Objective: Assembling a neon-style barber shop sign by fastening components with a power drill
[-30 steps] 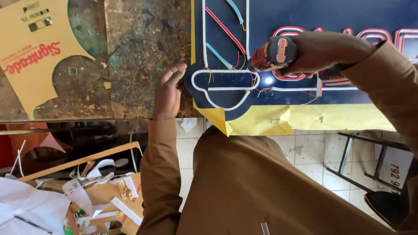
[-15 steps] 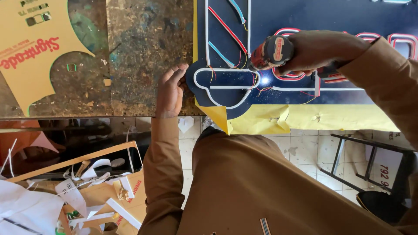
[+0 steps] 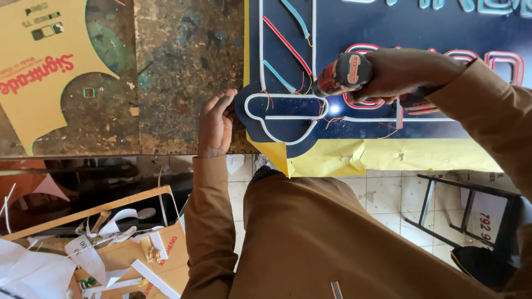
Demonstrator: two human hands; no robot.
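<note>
Already most tubing sits on our sign panel point(image 3: 388, 33); right hand point(image 3: 410, 75) grips the drill point(image 3: 342, 75) (lit tip down), left hand point(image 3: 216, 124) steadies the panel edge.

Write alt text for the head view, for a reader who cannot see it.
The right hand presses a red and black cordless drill onto a dark blue sign panel with white light tubing, while the left hand steadies the panel's rounded corner. The panel lies on a paint-stained wooden workbench.
</note>
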